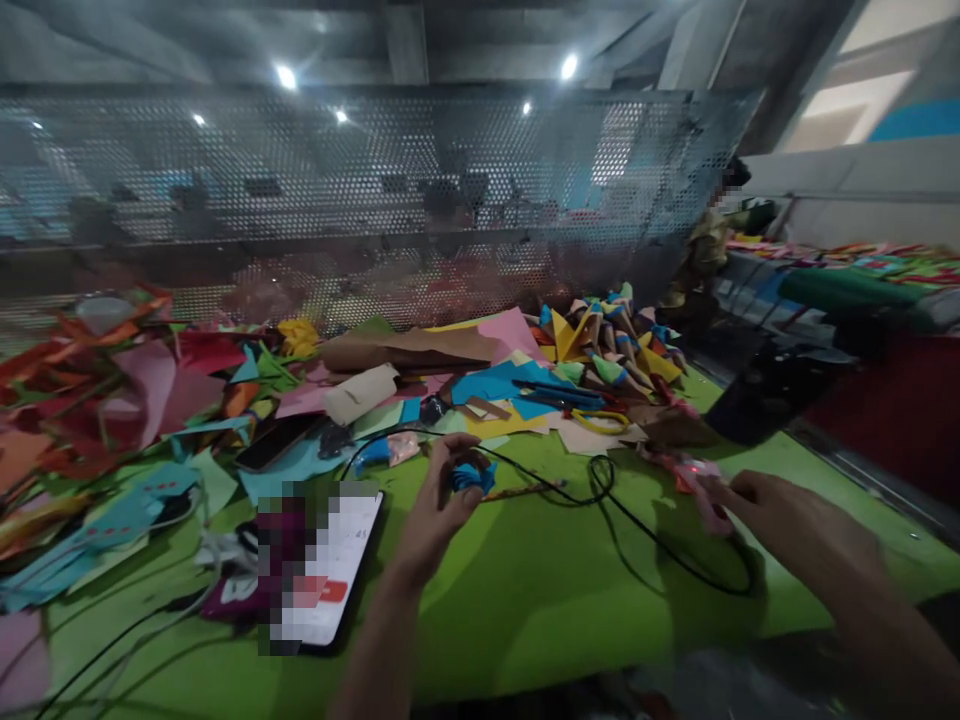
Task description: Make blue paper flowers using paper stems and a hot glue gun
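My left hand point(437, 505) is closed, its thumb and fingers curled round a small blue folded paper piece point(474, 479) above the green table point(525, 610). Over at the right, my right hand point(799, 525) grips a pink glue gun point(703, 490) with a small red light on it. A black cable point(667, 548) loops from its lower end across the table. Just beyond the left hand lies a thin patterned pencil point(529, 490). The fingers of the right hand are partly hidden behind its back.
A lit phone point(349, 560) lies left of my left hand. Coloured paper scraps point(165, 400) cover the table's left and back. Yellow-handled scissors point(600, 420), blue pens point(559, 392) and a pile of folded paper cones point(611, 345) lie farther back. A perforated metal screen point(375, 170) stands behind; a person point(705, 245) is at right.
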Tool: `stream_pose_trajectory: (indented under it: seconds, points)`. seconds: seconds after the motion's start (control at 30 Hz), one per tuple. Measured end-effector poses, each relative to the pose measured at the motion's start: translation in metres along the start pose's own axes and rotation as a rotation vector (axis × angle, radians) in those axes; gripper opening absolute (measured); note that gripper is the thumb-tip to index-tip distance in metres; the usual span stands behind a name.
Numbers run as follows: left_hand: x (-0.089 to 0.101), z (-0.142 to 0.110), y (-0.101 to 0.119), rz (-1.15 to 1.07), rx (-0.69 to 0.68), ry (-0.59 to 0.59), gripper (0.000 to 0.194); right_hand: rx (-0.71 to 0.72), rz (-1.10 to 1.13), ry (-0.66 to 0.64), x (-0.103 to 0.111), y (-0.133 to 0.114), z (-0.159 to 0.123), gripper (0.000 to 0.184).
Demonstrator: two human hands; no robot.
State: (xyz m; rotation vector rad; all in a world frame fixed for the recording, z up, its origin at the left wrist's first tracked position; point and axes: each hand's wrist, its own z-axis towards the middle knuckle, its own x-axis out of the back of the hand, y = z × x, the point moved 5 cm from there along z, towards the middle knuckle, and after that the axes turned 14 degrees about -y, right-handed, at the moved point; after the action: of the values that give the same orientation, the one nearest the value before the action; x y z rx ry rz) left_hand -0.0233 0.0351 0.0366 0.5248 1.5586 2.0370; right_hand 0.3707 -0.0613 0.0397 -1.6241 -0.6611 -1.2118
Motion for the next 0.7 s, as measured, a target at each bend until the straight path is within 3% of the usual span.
stream_pose_trajectory:
  seconds: [0.1,0.2,0.3,0.4,0.53,0.7]
  points:
    - [-0.001,0.0,0.0,0.01,0.004,0.003,0.058,0.047,-0.003,0.055,0.006,-0.035,-0.01,0.029]
    - [-0.002,0.001,0.003,0.017,-0.009,0.017,0.058,0.422,0.238,0.026,-0.002,-0.103,-0.022,0.022]
    - [-0.002,0.002,0.004,-0.008,-0.008,0.041,0.057,0.656,0.384,-0.026,-0.015,-0.167,-0.036,0.011]
    - [-0.002,0.002,0.003,-0.037,-0.011,0.042,0.055,0.873,0.47,-0.022,-0.023,-0.214,-0.05,0.007]
    - [-0.001,0.003,0.001,-0.041,-0.005,0.022,0.055,1.067,0.475,-0.012,-0.027,-0.244,-0.06,0.016]
    - [-0.002,0.003,0.001,-0.018,0.032,0.001,0.055,1.119,0.169,-0.022,-0.032,-0.257,-0.06,0.015]
